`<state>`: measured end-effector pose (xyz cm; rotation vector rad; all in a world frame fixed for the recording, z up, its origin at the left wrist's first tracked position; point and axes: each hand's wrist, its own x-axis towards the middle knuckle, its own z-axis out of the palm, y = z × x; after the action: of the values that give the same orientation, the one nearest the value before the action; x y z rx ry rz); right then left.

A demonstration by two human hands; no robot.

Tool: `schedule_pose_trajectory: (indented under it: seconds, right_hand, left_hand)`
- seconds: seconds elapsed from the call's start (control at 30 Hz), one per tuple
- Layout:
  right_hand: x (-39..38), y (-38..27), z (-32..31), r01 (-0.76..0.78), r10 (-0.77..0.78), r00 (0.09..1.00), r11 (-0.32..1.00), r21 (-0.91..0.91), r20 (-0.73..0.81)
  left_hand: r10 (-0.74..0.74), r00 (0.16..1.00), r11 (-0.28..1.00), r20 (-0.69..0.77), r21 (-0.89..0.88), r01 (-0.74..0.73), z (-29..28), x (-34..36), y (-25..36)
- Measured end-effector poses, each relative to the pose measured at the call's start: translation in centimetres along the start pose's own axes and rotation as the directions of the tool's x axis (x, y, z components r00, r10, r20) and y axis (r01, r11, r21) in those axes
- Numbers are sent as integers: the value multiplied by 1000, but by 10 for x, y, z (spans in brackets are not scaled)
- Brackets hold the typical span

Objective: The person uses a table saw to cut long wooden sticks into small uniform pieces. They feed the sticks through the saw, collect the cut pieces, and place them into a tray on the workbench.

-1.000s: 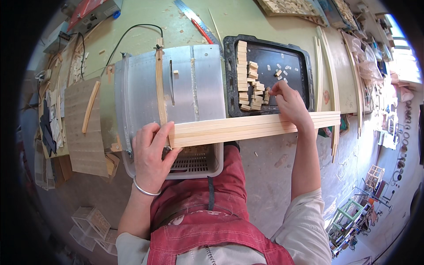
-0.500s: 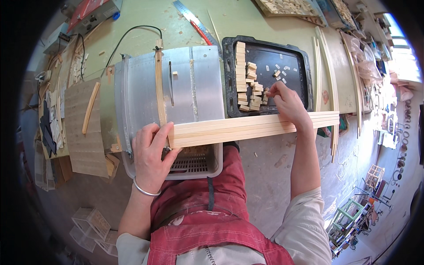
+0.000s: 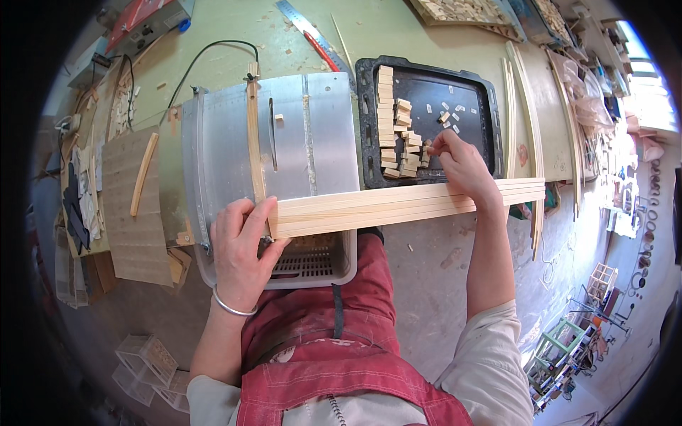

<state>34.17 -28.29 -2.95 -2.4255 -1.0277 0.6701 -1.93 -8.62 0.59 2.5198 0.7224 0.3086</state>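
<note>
Left hand [image 3: 243,234], nine o'clock, grips strips [image 3: 376,207], best kept flush | Right hand [image 3: 459,162], two o'clock: fingers curled at blocks [image 3: 410,162], grip unclear

The place is a woodworking workshop: a table saw [image 3: 330,142] with a slotted metal top stands on a green worktop [image 3: 383,28] littered with wood chips [image 3: 288,51]. Long wooden strips [image 3: 376,209], small cut blocks [image 3: 386,106] in a black tray [image 3: 469,78] and a steel ruler [image 3: 295,15] show it too, as do the grey floor [image 3: 440,298] and the person's dusty red overalls [image 3: 348,376].
</note>
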Motion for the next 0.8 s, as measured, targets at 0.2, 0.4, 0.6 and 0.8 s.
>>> schedule_pose_trajectory:
  seconds: [0.2,0.4,0.6,0.8]
  right_hand:
    - [-1,-1,-1,-7,7,1000,1000,-3,2]
    - [0,-4,-2,10,-10,1000,999,-37,-4]
    - [0,3,2,35,-34,999,999,40,-23]
    - [-1,4,0,34,-34,999,999,38,-11]
  left_hand:
    - [4,1000,1000,-2,-4,-4,0,1,0]
    - [-18,1000,1000,3,-6,18,1,-2,3]
    - [21,999,999,-32,-32,-22,-3,1,-2]
    - [-7,1000,1000,-11,-27,7,-3,0,0]
